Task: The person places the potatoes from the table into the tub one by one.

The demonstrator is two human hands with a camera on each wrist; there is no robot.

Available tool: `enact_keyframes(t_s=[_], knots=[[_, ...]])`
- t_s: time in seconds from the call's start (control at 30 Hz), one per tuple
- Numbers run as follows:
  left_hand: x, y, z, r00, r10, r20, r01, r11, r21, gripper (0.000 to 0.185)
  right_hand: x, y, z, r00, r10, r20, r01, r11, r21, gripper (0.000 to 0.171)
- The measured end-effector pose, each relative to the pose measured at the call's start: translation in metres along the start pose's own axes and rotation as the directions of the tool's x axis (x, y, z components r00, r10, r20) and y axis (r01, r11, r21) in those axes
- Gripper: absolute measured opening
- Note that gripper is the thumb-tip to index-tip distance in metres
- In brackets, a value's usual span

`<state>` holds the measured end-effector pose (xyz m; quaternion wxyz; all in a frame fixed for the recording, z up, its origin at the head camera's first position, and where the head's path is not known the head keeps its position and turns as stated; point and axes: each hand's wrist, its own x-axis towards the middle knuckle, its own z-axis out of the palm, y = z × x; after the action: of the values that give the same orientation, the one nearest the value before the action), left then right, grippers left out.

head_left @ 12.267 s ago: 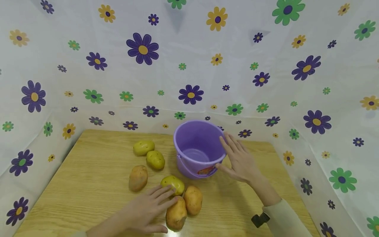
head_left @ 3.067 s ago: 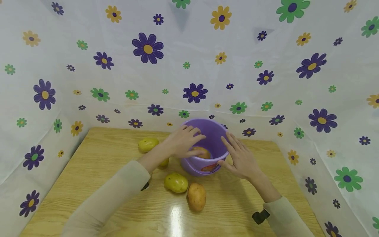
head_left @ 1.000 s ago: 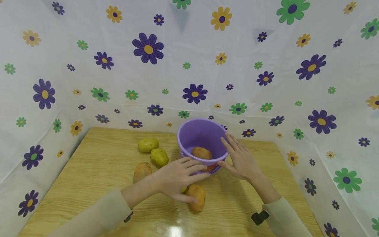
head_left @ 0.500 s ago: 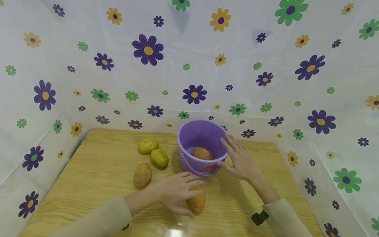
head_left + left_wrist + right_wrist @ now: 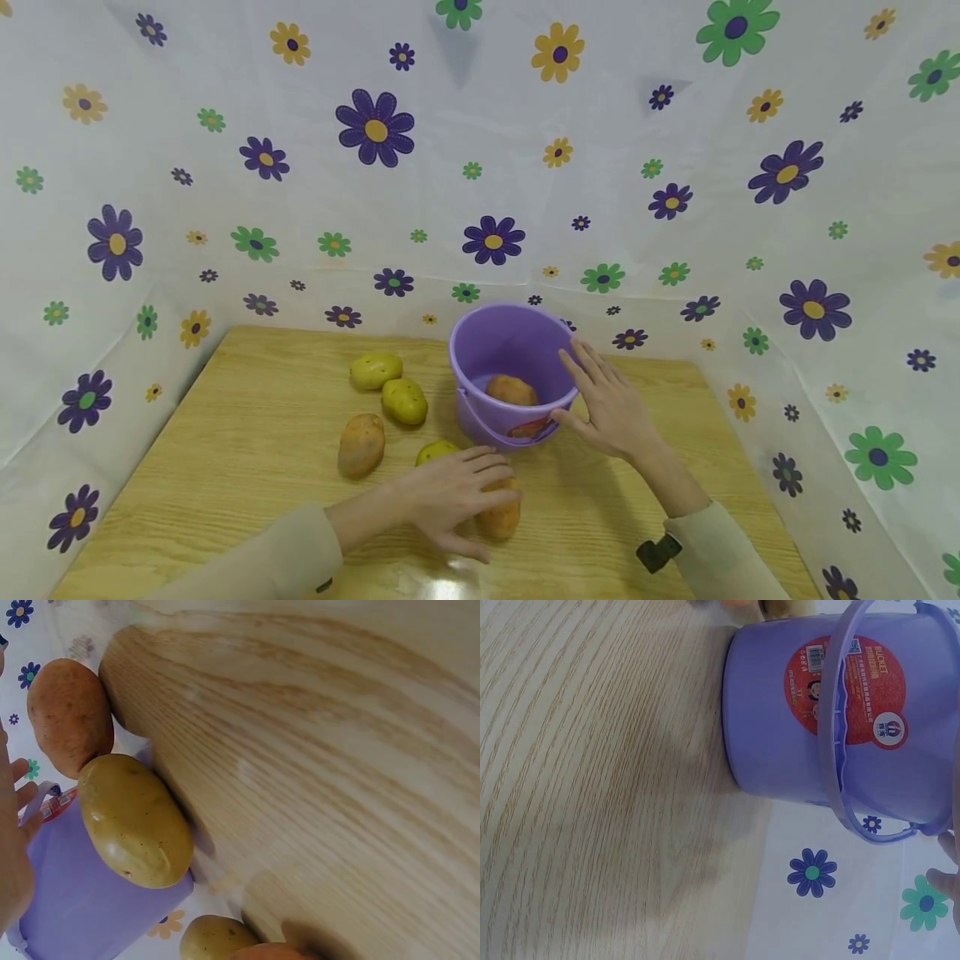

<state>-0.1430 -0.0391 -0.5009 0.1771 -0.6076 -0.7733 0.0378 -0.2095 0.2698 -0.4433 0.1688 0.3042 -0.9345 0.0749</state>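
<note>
A purple bucket [image 5: 480,421] stands upright near the table's back, with one brown potato [image 5: 512,389] lying inside. My right hand [image 5: 611,408] rests against its right rim, fingers extended and thumb at the front. Over a second brown potato [image 5: 500,517] reaches my left hand [image 5: 446,496], palm down with fingers spread; it partly hides that potato and a yellow potato [image 5: 435,452] beside it. The left wrist view has this brown potato [image 5: 71,716] and yellow potato [image 5: 135,821] side by side, with the fingers [image 5: 26,795] at the left edge, not wrapped round either.
Two more yellow potatoes, a rear one [image 5: 376,370] and a nearer one [image 5: 405,401], lie left of the bucket, with another brown potato [image 5: 362,446] in front of them. Flower-printed white cloth [image 5: 480,167] surrounds the wooden table [image 5: 225,467]. The bucket's handle [image 5: 829,720] hangs down its front.
A brown potato from the table's front is now in the bucket. Since then my left hand has drawn back from the bucket to the other front brown potato. The right hand has stayed put.
</note>
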Motion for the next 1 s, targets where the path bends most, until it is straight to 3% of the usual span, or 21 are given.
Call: enact_keyframes(t_s=[0.27, 0.5, 1.0], knots=[[0.004, 0.004, 0.01, 0.996, -0.054, 0.072, 0.058, 0.997, -0.045, 0.088, 0.0, 0.001, 0.001, 1.0, 0.002, -0.01, -0.002, 1.0, 0.001, 0.09], [0.007, 0.01, 0.019, 0.988, -0.086, 0.127, 0.089, 0.996, -0.019, 0.093, -0.001, 0.0, 0.001, 1.0, 0.021, 0.017, -0.021, 1.0, 0.008, 0.089], [0.012, 0.019, 0.032, 0.985, -0.146, 0.091, 0.14, 0.988, 0.071, 0.088, 0.0, 0.001, 0.001, 1.0, 0.003, -0.002, -0.003, 1.0, -0.002, 0.092]])
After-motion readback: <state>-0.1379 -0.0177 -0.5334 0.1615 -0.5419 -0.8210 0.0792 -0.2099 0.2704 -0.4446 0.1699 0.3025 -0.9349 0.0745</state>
